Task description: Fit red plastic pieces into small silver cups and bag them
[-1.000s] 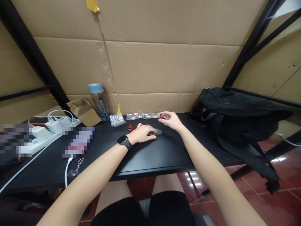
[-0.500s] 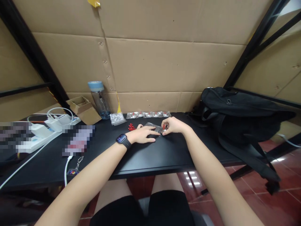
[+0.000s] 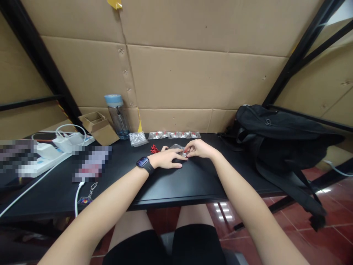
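Observation:
My left hand (image 3: 166, 158), with a watch on its wrist, lies palm down on the black table, fingers spread over a small clear plastic bag (image 3: 176, 146). At the bag's right end, my right hand (image 3: 203, 148) pinches a small silvery round piece with red on it (image 3: 185, 151). Its fingertips partly hide the piece, and I cannot tell how far it is inside the bag. Just left of my left hand is a little heap of red pieces (image 3: 154, 149). Behind both hands runs a row of several bagged silvery discs with red parts (image 3: 174, 135).
A stack of clear bags (image 3: 138, 139), a blue-lidded bottle (image 3: 118, 117) and an opened cardboard box (image 3: 100, 129) stand at the back left. Farther left are a blurred phone (image 3: 93, 162), a keychain (image 3: 86, 200) and a power strip (image 3: 46, 163). A black backpack (image 3: 281, 136) fills the right side.
My right hand has moved slightly left with the silvery piece, closer to my left fingers and over the bag. My left hand stays almost in place.

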Tool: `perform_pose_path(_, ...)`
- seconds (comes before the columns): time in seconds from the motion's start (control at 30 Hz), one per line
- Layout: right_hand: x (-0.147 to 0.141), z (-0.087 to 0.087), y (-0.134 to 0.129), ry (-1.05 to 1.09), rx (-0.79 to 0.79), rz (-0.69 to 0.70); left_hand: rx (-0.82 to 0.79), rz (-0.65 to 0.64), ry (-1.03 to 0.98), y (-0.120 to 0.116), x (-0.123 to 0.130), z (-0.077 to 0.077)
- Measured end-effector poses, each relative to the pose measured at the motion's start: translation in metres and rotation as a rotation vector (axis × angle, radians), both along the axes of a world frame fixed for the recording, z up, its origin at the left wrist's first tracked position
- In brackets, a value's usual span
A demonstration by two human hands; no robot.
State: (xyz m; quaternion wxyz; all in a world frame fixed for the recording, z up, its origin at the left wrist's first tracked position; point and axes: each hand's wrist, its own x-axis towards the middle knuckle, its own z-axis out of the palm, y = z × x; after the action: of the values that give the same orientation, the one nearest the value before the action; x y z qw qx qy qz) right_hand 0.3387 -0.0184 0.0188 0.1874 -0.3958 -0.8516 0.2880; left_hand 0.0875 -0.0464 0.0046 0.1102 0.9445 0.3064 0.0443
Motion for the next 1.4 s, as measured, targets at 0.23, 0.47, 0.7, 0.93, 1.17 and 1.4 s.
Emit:
perform_pose_path(0.23, -0.018, -0.009, 0.000, -0.168, 0.422, -0.323, 0.031, 0.035, 0.000, 0.000, 0.000, 0.000)
perform_pose_path(0.47, -0.041, -0.020, 0.000, -0.293, 0.552, -0.503, 0.023, 0.095, 0.011, 0.006, -0.008, 0.002)
perform_pose_path(0.7, -0.022, -0.011, 0.005, -0.043, 0.308, -0.095, 0.134, 0.135, -0.241, 0.014, -0.009, 0.002)
perform_pose_path(0.93, 0.001, -0.008, 0.009, 0.051, 0.304, -0.099, 0.308, 0.303, -0.289, 0.009, -0.001, -0.009)
perform_pose_path(1.17, -0.012, -0.020, 0.016, 0.052, 0.395, -0.074, 0.284, 0.307, -0.224, 0.013, -0.007, -0.009)
perform_pose_path(1.4, -0.011, -0.019, 0.014, 0.125, 0.253, -0.152, 0.260, 0.381, -0.320, 0.012, 0.004, -0.011)
